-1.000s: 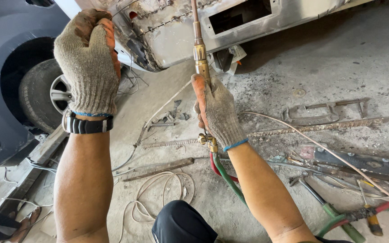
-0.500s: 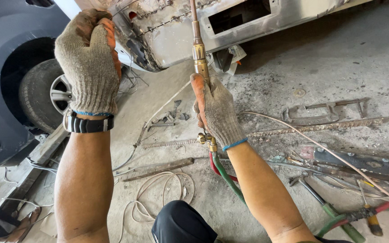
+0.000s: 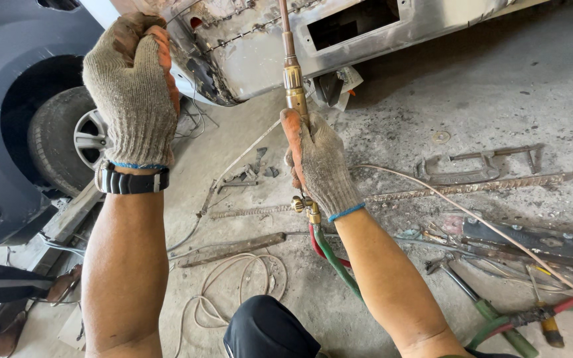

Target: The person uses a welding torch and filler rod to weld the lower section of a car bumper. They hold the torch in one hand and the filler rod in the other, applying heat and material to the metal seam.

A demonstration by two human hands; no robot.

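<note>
Right hand: the right hand point(image 3: 318, 166), in a knit glove with orange fingertips, grips the brass torch point(image 3: 293, 79) by its handle, the tube pointing up and away.
Hoses: a green hose point(image 3: 336, 262) and a red hose point(image 3: 318, 244) leave the torch base just under the wrist.
Left hand: the left hand point(image 3: 134, 93), gloved the same way, is raised against the rusty metal panel point(image 3: 253, 46), with a black watch point(image 3: 132, 181) on the wrist.
Beyond left hand: a car wheel point(image 3: 67, 142) under a grey body.
Beyond right hand: a clamp point(image 3: 475, 166) on the concrete floor point(image 3: 472, 86).
Below forearms: a loose wire coil point(image 3: 223, 298).
</note>
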